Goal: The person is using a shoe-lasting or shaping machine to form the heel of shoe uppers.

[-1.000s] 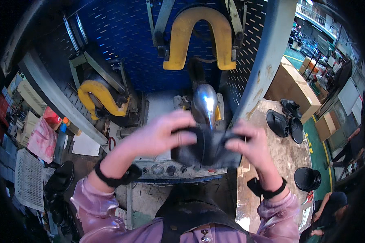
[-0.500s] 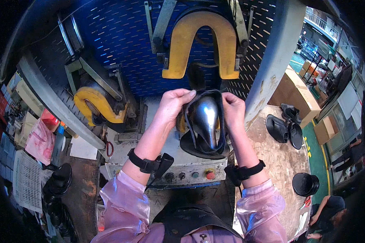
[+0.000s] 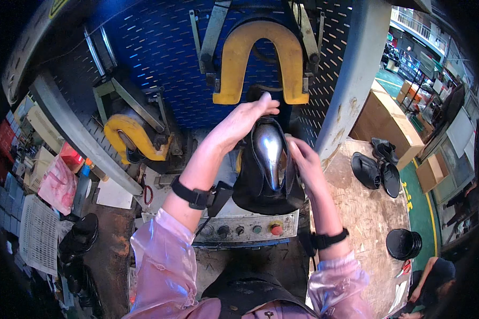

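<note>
A black shoe upper (image 3: 250, 199) is fitted around a shiny metal last (image 3: 270, 151) on the machine in front of me. The last's polished face shows through the upper's opening. My left hand (image 3: 245, 121) lies at the far end of the upper, its fingers stretched out and its thumb raised. On the right rim of the upper, my right hand (image 3: 307, 164) has its thumb against the edge, with the other fingers partly hidden. Above both hands hangs a yellow U-shaped clamp pad (image 3: 231, 66), apart from the upper.
A second yellow clamp (image 3: 120, 130) is at the left. Below the last is a control panel (image 3: 274, 226) with a red button. The right-hand wooden table (image 3: 351, 223) bears black shoe parts (image 3: 366, 170) and red-handled scissors (image 3: 405, 267). Another person (image 3: 436, 274) sits at lower right.
My left hand has left its pinch on the upper's left rim and reached over the far end. My right hand has slid slightly nearer along the rim. The upper sits more spread around the last.
</note>
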